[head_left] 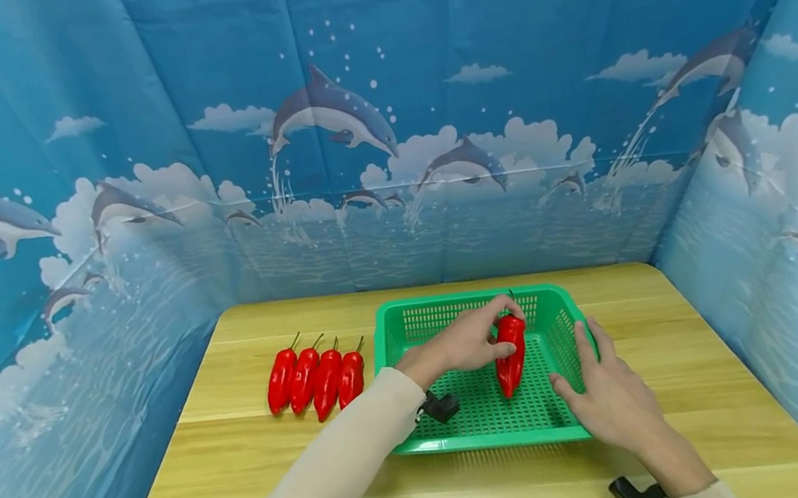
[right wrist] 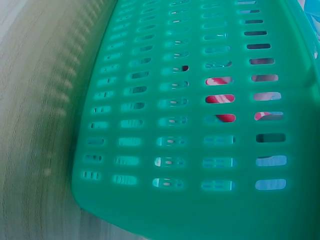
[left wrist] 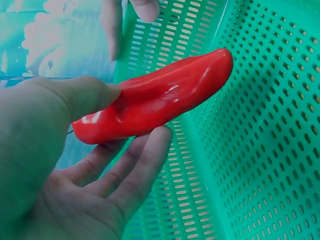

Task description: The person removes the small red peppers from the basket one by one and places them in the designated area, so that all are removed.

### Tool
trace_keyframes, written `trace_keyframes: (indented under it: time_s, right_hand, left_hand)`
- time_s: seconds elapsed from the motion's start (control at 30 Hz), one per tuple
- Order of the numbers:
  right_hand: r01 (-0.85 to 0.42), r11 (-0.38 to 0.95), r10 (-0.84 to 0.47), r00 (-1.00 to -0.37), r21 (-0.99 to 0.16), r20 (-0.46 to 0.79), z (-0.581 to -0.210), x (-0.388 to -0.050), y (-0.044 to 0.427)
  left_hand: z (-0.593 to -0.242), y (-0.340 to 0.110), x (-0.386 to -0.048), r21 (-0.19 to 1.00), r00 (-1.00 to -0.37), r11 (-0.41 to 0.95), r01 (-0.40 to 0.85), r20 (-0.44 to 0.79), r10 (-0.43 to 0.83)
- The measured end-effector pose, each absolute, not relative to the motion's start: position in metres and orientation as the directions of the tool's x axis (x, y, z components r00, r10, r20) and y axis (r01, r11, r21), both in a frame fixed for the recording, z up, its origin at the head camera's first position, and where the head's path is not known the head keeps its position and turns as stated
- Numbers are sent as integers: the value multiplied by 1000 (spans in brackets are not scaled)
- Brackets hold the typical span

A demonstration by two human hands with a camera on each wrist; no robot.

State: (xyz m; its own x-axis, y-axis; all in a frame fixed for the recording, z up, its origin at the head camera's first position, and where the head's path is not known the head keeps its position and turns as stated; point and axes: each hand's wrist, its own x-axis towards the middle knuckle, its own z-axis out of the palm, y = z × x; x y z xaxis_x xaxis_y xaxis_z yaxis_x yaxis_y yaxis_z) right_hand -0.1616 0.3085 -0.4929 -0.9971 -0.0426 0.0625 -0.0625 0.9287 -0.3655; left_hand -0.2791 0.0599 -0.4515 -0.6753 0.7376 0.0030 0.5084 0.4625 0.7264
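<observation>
A glossy red chili pepper (head_left: 510, 360) is pinched between the thumb and fingers of my left hand (head_left: 473, 337). It hangs inside the green plastic basket (head_left: 485, 441), stem end up and tip down. In the left wrist view the thumb lies on one side of the pepper (left wrist: 165, 95) and the fingers on the other. My right hand (head_left: 611, 393) is at the basket's right side, thumb inside the rim and fingers along the outside. The right wrist view shows the slotted basket wall (right wrist: 195, 150), with bits of red visible through it; the right hand is hidden there.
Several red chili peppers (head_left: 326, 383) lie in a row on the wooden table (head_left: 201, 468), left of the basket. Black wrist devices sit near both hands. A blue dolphin-print curtain (head_left: 435, 236) hangs behind the table and along its sides.
</observation>
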Motion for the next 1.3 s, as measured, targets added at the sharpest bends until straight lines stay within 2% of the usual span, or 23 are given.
trace_keyframes:
  time_s: [0.3,1.3]
  right_hand:
    - [-51,928,-34,-998,-368,52,-491,-161,308]
    - [-58,930,-36,-997,-363,65,-493,-160,308]
  left_hand:
    - [-440,47,-270,757,-671,404,514,61,739]
    - [-425,14,-252,709,-660,397,583,127,740]
